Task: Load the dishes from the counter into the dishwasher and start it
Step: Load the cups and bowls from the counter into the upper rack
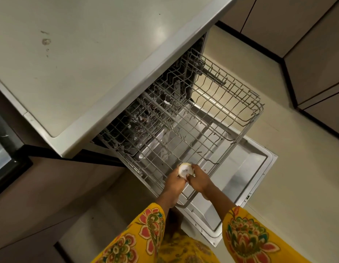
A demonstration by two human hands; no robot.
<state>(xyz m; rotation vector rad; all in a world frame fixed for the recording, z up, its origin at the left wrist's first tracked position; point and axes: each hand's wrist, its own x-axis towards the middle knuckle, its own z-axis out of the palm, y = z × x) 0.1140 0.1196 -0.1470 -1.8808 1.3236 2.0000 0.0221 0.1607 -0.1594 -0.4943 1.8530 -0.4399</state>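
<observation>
The dishwasher door [246, 179] is folded down and a grey wire rack [193, 130] is pulled out over it, with nothing on its visible part. Both hands hold a small white round cup [185, 170] with "SISTA" printed on its underside, upside down over the rack's near corner. My left hand [174, 184] grips the cup from the left. My right hand [198, 180] grips it from the right, fingers curled over its rim. A second wire rack [227, 92] sits higher, toward the right.
A pale counter top [85, 59] runs above the dishwasher, stained but bearing no dishes in view. Beige floor [297, 158] lies to the right, bounded by cabinet fronts [316, 63] with dark plinths. A dark appliance edge [5, 154] is at far left.
</observation>
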